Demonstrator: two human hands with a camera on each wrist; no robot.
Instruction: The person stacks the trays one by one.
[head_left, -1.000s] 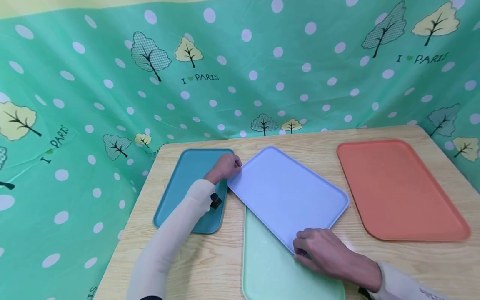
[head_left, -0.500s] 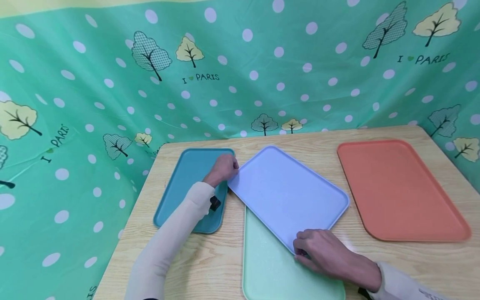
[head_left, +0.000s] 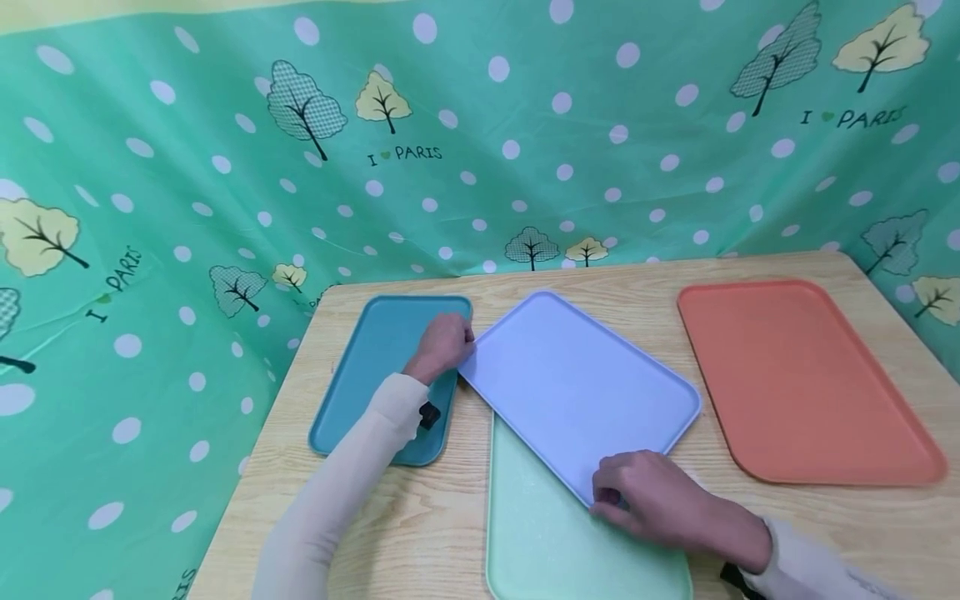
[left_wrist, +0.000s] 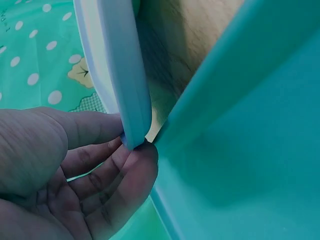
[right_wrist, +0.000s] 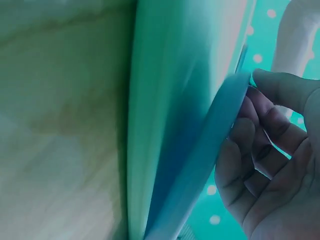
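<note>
on the table (head_left: 420,542), centre: lavender tray (head_left: 577,383), aslant over green tray (head_left: 555,525) | handling: likely light, stiff, smooth; grip at rim corners | left hand (head_left: 442,342): thumb and fingers pinching left corner | right hand (head_left: 652,502): pinching near corner | obstruction: teal tray (head_left: 390,346) beside left hand, contact with lavender rim unclear; coral tray (head_left: 810,383) near, right

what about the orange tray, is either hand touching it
No, the left hand and right hand both pinch the purple tray, and the orange tray lies apart from them.
</note>
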